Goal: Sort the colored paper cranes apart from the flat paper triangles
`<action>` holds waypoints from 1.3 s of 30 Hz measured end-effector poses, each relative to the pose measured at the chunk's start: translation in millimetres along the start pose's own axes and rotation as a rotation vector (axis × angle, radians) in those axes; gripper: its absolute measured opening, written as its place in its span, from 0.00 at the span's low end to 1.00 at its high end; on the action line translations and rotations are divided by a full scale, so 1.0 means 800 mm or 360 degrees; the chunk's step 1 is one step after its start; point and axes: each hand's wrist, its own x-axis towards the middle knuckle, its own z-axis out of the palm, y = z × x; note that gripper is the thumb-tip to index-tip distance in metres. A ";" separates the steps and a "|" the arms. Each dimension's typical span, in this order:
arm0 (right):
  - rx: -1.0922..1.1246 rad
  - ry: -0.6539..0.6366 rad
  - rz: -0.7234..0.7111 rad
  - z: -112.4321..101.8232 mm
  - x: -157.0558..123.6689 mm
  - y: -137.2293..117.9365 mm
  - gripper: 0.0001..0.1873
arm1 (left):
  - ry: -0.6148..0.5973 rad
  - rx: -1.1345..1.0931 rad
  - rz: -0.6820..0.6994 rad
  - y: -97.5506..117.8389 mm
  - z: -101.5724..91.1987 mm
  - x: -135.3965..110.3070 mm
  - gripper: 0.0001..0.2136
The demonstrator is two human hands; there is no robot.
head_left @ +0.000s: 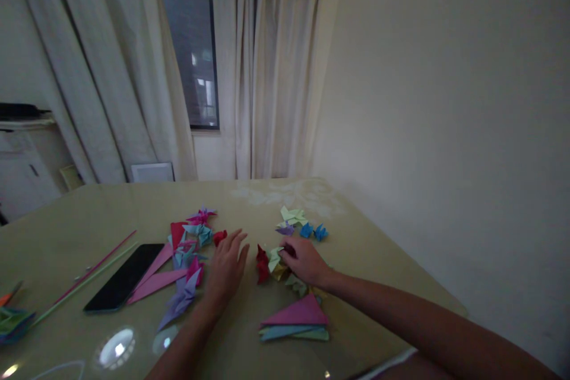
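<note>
My left hand (228, 264) rests over the table with its fingers stretched out, beside a small red origami piece (219, 238). My right hand (304, 260) is closed in a pinch at the edge of a pale green origami piece (274, 259). A dark red origami piece (262, 264) stands just left of it, and a yellow one (279, 273) sits below. Partly under my right wrist lies a grey-green folded piece (296, 285). Beyond that hand are another pale green piece (293, 215), a purple one (285, 229) and two blue ones (313, 231).
Left of my left hand spreads a pile of pink, blue and purple origami (183, 297). A black phone (122, 279) and two thin sticks (91, 273) lie farther left. Folded paper triangles (296, 316) are stacked in front. A wall (445, 130) borders the table's right side.
</note>
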 end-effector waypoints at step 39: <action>0.0562 0.0012 0.0019 0.028 0.019 -0.041 0.05 | 0.0279 -0.0061 0.0858 0.019 0.019 -0.011 0.14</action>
